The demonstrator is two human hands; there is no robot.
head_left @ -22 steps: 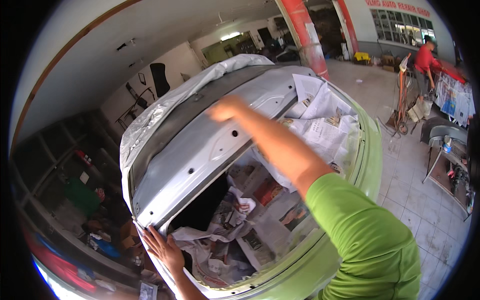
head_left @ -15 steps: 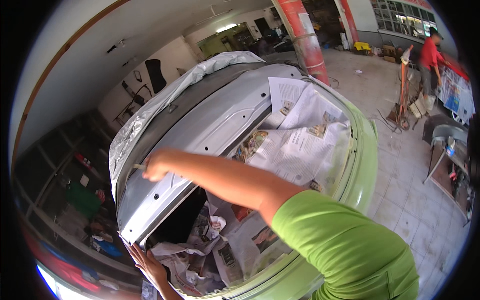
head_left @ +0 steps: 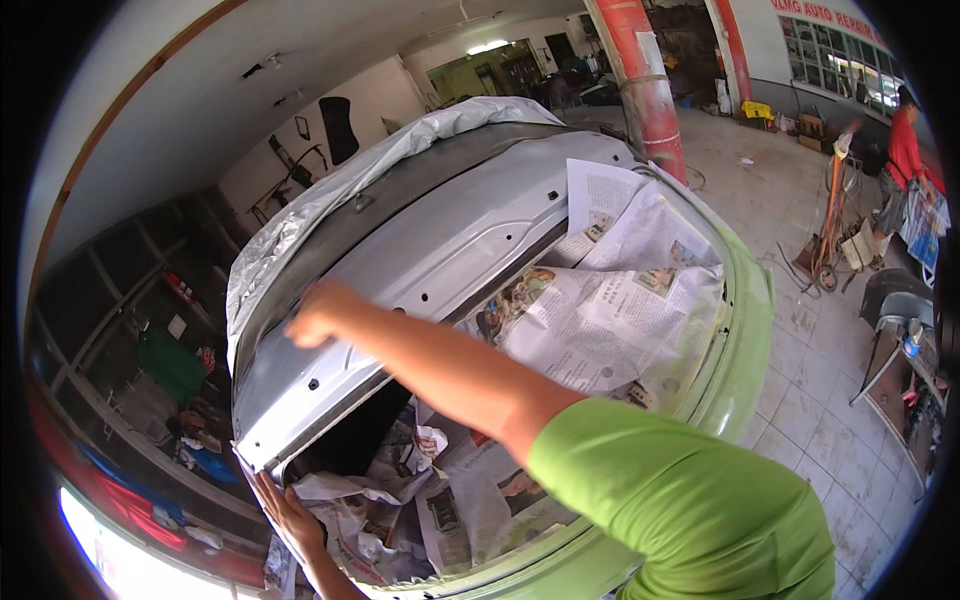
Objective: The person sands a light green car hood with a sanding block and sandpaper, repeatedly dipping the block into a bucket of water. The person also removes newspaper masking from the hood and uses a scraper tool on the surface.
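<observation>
My right hand (head_left: 322, 314) is closed and blurred, reaching over a pale grey panel (head_left: 470, 255) of a car near its dark upper edge. What its fingers hold, if anything, I cannot make out now. My left hand (head_left: 287, 508) lies flat with fingers stretched out on the car body's edge at the lower left, beside the panel's near corner. Sheets of newspaper (head_left: 560, 325) line the opening below the panel, crumpled at its left end next to a dark gap (head_left: 355, 435). Light green bodywork (head_left: 748, 330) curves around the opening.
A silver cover (head_left: 300, 220) drapes the car's far side. Behind stands a red and white pillar (head_left: 650, 90). At the far right are a person in a red top (head_left: 903, 150), an orange hand truck (head_left: 832, 200) and a work stand (head_left: 895, 350). Dark shelving (head_left: 120, 320) fills the left.
The view has shifted, so the car sits slightly further right. My right hand still moves over the panel's upper edge; the small pale strip at its fingers no longer shows clearly. My left hand stays put.
</observation>
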